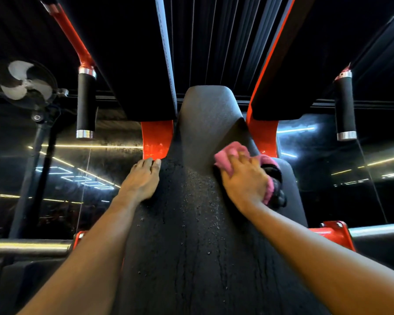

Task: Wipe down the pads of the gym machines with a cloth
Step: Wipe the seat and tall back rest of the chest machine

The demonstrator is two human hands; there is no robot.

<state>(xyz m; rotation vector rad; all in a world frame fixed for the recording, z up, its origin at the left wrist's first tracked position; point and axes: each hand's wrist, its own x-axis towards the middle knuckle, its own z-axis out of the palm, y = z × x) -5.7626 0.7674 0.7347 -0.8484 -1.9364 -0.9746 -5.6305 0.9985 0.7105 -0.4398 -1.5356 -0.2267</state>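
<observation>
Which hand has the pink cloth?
The right hand: it holds the pink cloth against the black pad, while the left hand lies bare and flat on the pad's left edge.

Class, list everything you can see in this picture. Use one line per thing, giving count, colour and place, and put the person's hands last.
pad: 1, black, centre, dotted with droplets
cloth: 1, pink, on the pad's right side
dark object: 1, black, beside the cloth at the pad's right edge; cannot tell what it is
handles: 2, black with silver ends, hanging upper left and upper right
frame: red, either side behind the pad
panels: 2, black, overhead
fan: 1, pale blades, far left
bars: 2, silver, lower left and lower right
left hand: 1, fingers straight, rests on the pad's left edge
right hand: 1, on the cloth; grip blurred
</observation>
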